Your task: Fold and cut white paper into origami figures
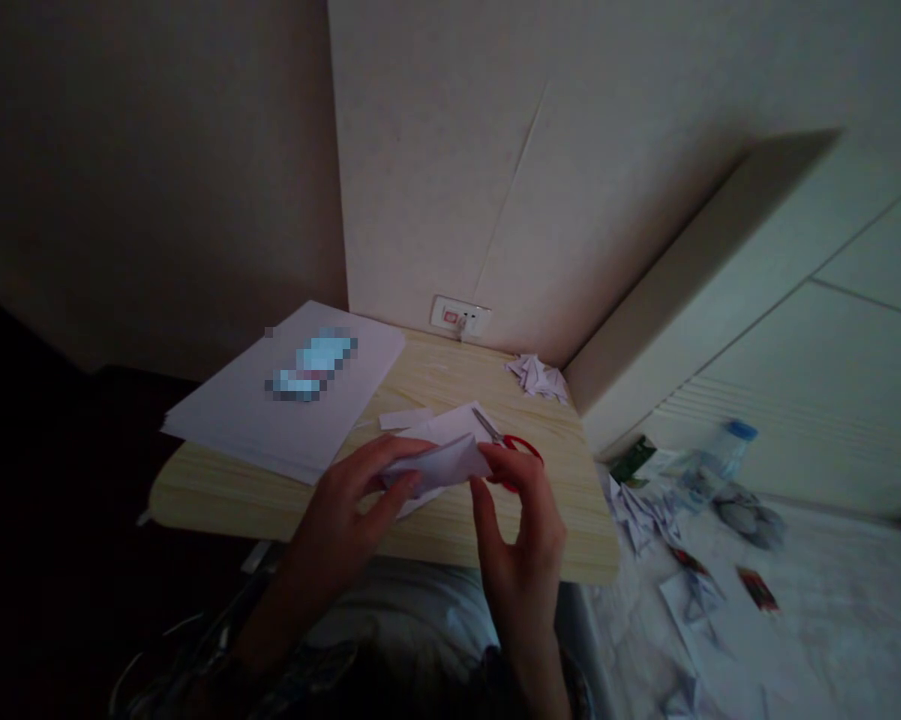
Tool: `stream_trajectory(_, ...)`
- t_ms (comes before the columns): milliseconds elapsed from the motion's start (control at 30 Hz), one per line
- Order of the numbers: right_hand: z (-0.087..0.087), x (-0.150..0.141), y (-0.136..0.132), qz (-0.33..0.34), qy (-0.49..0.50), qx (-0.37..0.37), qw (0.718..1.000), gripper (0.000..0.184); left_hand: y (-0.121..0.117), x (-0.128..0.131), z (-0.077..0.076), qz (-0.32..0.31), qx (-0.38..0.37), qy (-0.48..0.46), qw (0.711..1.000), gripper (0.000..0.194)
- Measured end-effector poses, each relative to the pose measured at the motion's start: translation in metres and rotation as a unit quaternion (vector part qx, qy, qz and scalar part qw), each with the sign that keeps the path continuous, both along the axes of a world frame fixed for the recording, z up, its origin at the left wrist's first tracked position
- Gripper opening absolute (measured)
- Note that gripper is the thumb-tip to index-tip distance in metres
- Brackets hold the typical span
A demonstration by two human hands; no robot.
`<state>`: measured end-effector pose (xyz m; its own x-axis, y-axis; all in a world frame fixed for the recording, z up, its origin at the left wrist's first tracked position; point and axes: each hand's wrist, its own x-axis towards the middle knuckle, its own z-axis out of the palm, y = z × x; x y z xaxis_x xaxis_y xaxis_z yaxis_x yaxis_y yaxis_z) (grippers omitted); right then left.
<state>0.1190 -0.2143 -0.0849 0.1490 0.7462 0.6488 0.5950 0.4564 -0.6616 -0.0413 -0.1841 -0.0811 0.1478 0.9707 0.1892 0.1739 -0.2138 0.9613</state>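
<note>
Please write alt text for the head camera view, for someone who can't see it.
The left hand and right hand hold a folded white paper over a light wooden table. Red-handled scissors lie just beyond; large sheets are at left, folded paper pieces at the far right corner.

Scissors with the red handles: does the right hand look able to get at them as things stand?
Probably yes: the scissors lie just beyond the right hand, though its fingers pinch folded paper and partly cover the handles.

Head view looks forward and down, perhaps slightly tilted
</note>
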Motion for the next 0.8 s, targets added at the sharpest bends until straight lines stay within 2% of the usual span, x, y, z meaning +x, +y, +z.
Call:
stream_trajectory(267, 0.004, -0.001, -0.003, 0.001, -0.026, 0.043, 0.999, 0.034, -0.002, 0.001, 0.006, 0.027, -0.028, -0.062, 0.997, 0.026)
stream_trajectory(400, 0.007, 0.002, -0.004, 0.04, 0.012, 0.007, 0.999, 0.025, -0.004, 0.0, 0.011, 0.038, -0.011, -0.051, 0.998, 0.017)
stream_trajectory(533, 0.009, 0.009, -0.003, 0.072, 0.007, -0.023, 0.997, 0.017, -0.004, -0.001, 0.014, 0.014, -0.024, -0.052, 0.998, 0.009)
stream_trajectory(633, 0.009, 0.013, -0.002, 0.09, 0.006, -0.03, 0.996, 0.018, -0.004, -0.002, 0.015, -0.007, -0.044, -0.053, 0.998, 0.009)
stream_trajectory(800, 0.01, 0.016, -0.005, 0.12, 0.017, -0.049, 0.991, 0.022, -0.004, -0.004, 0.018, -0.019, -0.024, -0.026, 0.999, 0.011)
